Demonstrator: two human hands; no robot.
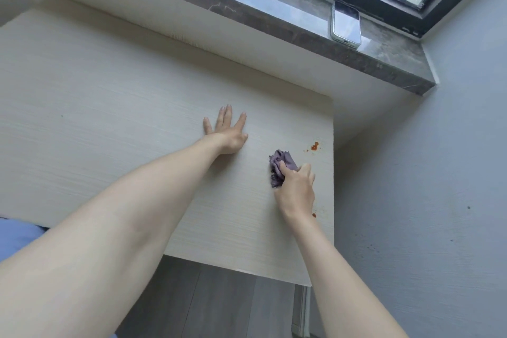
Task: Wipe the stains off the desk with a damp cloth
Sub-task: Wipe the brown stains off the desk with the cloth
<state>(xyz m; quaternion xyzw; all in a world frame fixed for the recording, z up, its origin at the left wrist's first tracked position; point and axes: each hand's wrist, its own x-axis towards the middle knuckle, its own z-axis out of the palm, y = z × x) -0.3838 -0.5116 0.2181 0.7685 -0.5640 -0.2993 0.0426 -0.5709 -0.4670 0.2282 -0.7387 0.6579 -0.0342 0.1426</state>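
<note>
The pale wood-grain desk (109, 123) fills the middle of the head view. My right hand (296, 189) grips a bunched purple cloth (281, 163) and presses it on the desk near the right edge. A reddish-orange stain (314, 146) with small specks lies just beyond the cloth, apart from it. A smaller red spot (314, 215) shows beside my right wrist. My left hand (227, 130) rests flat on the desk with fingers spread, to the left of the cloth.
A dark stone window sill (384, 63) runs behind the desk, with a phone (346, 25) lying on it below the window. A grey wall (439, 173) stands right beside the desk's right edge. Grey floor (219, 304) shows below the front edge.
</note>
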